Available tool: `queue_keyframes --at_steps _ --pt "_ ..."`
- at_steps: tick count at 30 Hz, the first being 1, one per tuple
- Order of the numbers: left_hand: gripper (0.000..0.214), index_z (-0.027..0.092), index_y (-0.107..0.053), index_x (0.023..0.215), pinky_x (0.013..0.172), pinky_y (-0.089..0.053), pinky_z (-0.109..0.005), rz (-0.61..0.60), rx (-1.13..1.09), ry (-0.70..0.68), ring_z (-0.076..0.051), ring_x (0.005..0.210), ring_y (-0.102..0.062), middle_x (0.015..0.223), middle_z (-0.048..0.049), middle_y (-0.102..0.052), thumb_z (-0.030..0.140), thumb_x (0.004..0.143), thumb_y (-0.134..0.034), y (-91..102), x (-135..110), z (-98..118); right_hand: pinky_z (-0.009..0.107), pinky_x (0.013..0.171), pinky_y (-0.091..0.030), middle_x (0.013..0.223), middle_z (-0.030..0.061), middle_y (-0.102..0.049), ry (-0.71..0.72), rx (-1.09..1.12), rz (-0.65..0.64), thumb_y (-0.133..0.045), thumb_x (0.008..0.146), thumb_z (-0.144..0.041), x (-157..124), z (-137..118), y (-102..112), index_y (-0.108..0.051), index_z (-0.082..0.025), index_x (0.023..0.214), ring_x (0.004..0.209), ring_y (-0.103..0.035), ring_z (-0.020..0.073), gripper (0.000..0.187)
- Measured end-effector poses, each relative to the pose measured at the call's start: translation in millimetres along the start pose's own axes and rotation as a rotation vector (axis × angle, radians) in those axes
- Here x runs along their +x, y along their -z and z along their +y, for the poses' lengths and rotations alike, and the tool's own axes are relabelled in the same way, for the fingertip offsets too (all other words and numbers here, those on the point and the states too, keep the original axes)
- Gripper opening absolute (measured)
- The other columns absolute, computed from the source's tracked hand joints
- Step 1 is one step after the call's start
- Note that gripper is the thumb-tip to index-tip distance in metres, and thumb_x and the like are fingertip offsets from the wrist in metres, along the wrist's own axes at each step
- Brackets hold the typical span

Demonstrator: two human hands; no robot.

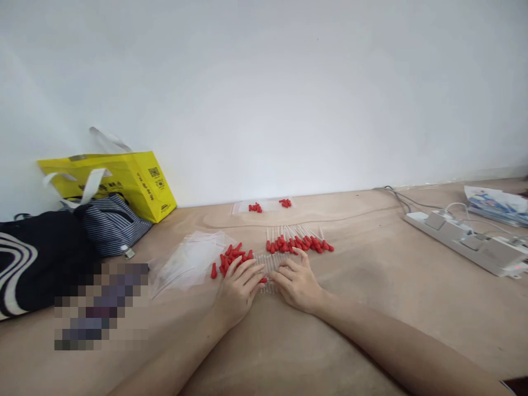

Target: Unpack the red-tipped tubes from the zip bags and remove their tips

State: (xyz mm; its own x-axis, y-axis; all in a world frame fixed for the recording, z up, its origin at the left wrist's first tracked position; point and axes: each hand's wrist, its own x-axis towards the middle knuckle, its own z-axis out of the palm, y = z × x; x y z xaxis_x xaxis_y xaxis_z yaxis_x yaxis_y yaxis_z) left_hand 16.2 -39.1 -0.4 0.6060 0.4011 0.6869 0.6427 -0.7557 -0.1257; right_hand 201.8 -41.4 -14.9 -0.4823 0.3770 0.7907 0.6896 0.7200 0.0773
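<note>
Slim clear glass tubes (267, 263) lie side by side in a row on the tabletop, between and beneath my hands. My left hand (241, 283) is closed in a pinch, with a red rubber dropper bulb (263, 280) at its fingertips. Opposite it, my right hand (297, 283) has thumb and fingers bent together over the tubes, closed on what looks like one glass tube; its fingertips are partly hidden. Loose red bulbs (231, 257) are heaped just beyond my left hand. Past my right hand lie several droppers (295, 242), glass tubes with red bulbs fitted, bulbs toward me.
A stack of clear plastic bags (192, 258) lies to the left. Farther back rests a clear bag (270, 206) with red-bulbed droppers. A yellow bag (142, 184), striped pouch (115, 220) and black bag (45, 258) stand left; a power strip (466, 242) with cables lies right.
</note>
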Motion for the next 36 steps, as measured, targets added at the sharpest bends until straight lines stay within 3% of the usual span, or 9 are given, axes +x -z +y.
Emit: queue_keyframes --at_steps 8,18,22,26,30,33,36 --pt "0.022 0.025 -0.063 0.073 0.095 -0.026 -0.051 -0.112 0.05 0.028 -0.021 0.102 -0.05 0.103 0.0007 -0.063 0.017 0.08 -0.044 9.0 0.7 3.9 0.048 0.098 -0.013 0.054 -0.0041 -0.056 0.01 0.0 -0.017 -0.042 0.079 -0.011 -5.5 -3.3 3.8 -0.059 -0.023 0.08 0.075 -0.051 0.013 0.021" --pt "0.02 0.024 -0.061 0.068 0.095 -0.027 -0.051 -0.083 0.062 0.034 -0.022 0.102 -0.049 0.099 -0.0003 -0.063 0.015 0.077 -0.046 8.5 0.5 6.4 0.048 0.096 -0.013 0.051 -0.0047 -0.054 -0.009 0.025 -0.003 -0.043 0.076 -0.011 -6.8 -5.3 5.6 -0.057 -0.021 0.075 0.076 -0.051 0.0132 0.018" --pt "0.023 0.022 -0.061 0.067 0.094 -0.028 -0.05 -0.064 0.06 0.048 -0.022 0.104 -0.048 0.104 -0.0027 -0.061 0.014 0.078 -0.043 10.7 -4.1 -1.6 0.047 0.094 -0.016 0.051 -0.0039 -0.054 -0.021 0.026 0.037 -0.044 0.078 -0.013 -8.7 0.9 12.6 -0.058 -0.021 0.074 0.077 -0.052 0.014 0.017" --pt "0.022 0.021 -0.062 0.073 0.082 -0.037 -0.045 -0.015 0.095 0.181 -0.023 0.093 -0.051 0.095 -0.0066 -0.059 0.019 0.081 -0.042 14.2 -10.5 -11.8 0.036 0.08 -0.03 0.052 -0.0017 -0.054 -0.174 -0.031 0.033 -0.045 0.082 -0.019 -12.1 11.5 17.5 -0.061 -0.02 0.073 0.066 -0.049 0.013 0.017" --pt "0.024 0.018 -0.062 0.087 0.064 -0.045 -0.029 -0.034 -0.032 0.286 -0.015 0.071 -0.05 0.075 -0.0042 -0.051 0.024 0.084 -0.039 11.8 -10.1 -15.5 0.024 0.053 -0.033 0.07 0.0024 -0.056 -0.229 0.023 -0.137 -0.042 0.082 -0.014 -12.3 10.0 10.2 -0.061 -0.019 0.092 0.058 -0.048 0.0111 0.022" --pt "0.028 0.016 -0.059 0.095 0.067 -0.046 -0.028 -0.013 -0.091 0.396 -0.014 0.073 -0.051 0.079 -0.0046 -0.049 0.021 0.084 -0.035 13.0 -9.8 -24.6 0.022 0.051 -0.039 0.085 0.0069 -0.054 -0.261 0.094 -0.201 -0.036 0.077 -0.005 -11.7 6.8 3.4 -0.052 -0.016 0.11 0.063 -0.05 0.0122 0.039" --pt "0.03 0.016 -0.058 0.098 0.07 -0.047 -0.029 -0.008 -0.088 0.523 -0.015 0.075 -0.053 0.081 -0.0054 -0.05 0.02 0.081 -0.034 20.3 -12.7 -41.3 0.023 0.057 -0.045 0.082 0.007 -0.052 -0.263 0.185 -0.161 -0.034 0.077 -0.004 -11.1 7.9 -1.4 -0.051 -0.015 0.112 0.069 -0.051 0.0137 0.041"
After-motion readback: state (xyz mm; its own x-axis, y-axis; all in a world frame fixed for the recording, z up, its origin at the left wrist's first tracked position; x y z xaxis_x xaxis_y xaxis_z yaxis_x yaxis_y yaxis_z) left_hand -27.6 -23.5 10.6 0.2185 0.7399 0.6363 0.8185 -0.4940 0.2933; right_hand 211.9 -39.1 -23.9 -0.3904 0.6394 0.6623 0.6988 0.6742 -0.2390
